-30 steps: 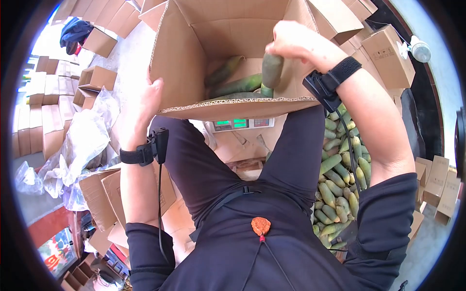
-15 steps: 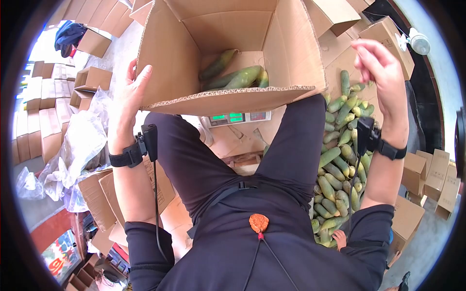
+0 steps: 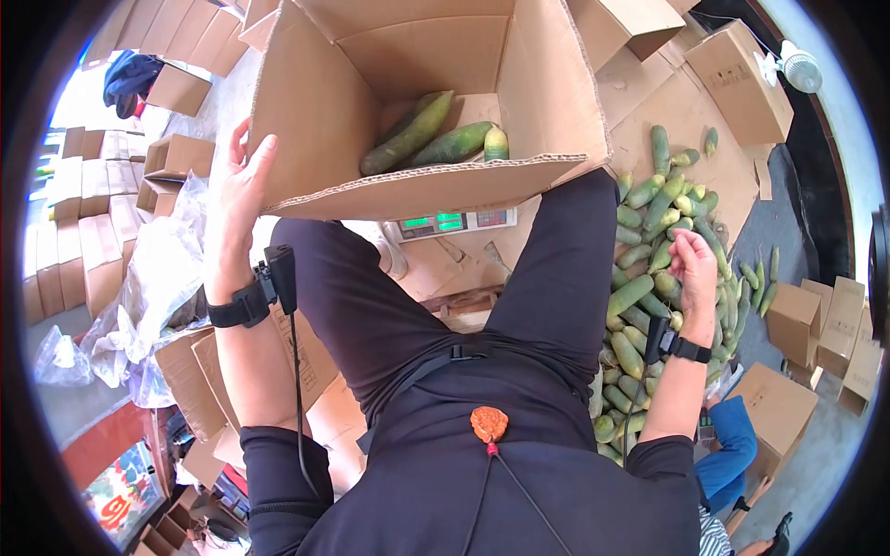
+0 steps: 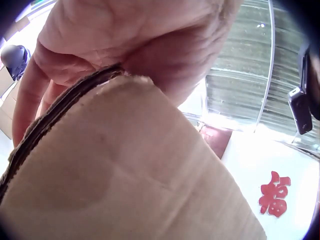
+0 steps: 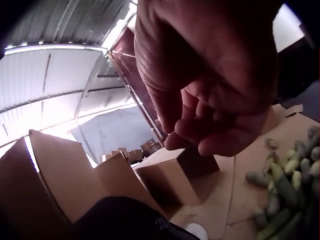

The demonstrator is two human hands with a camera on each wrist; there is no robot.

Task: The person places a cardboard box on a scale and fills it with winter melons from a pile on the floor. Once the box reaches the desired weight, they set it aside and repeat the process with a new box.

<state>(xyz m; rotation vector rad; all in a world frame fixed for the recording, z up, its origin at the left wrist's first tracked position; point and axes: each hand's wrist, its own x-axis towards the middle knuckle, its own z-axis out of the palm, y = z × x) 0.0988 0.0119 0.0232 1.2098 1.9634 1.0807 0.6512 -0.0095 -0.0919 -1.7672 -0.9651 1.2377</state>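
Observation:
A deep open cardboard box stands in front of me with several green radishes at its bottom. Against the box's left wall rests my left hand, thumb and fingers spread. In the left wrist view, the palm of that hand lies at the corrugated edge of the cardboard. My right hand hangs over a pile of green radishes on the right, its fingers loosely bent and holding nothing. The right wrist view shows the hand with part of the pile beyond.
A scale with green digits shows under the box. More cartons stand at the right and stacked at the left. Clear plastic bags lie at the left. Another person's blue-clad limb is at the lower right.
My right hand has released a radish in the box, come out, and moved right and down over the pile. The left hand stays at the box, which sits slightly further left in view.

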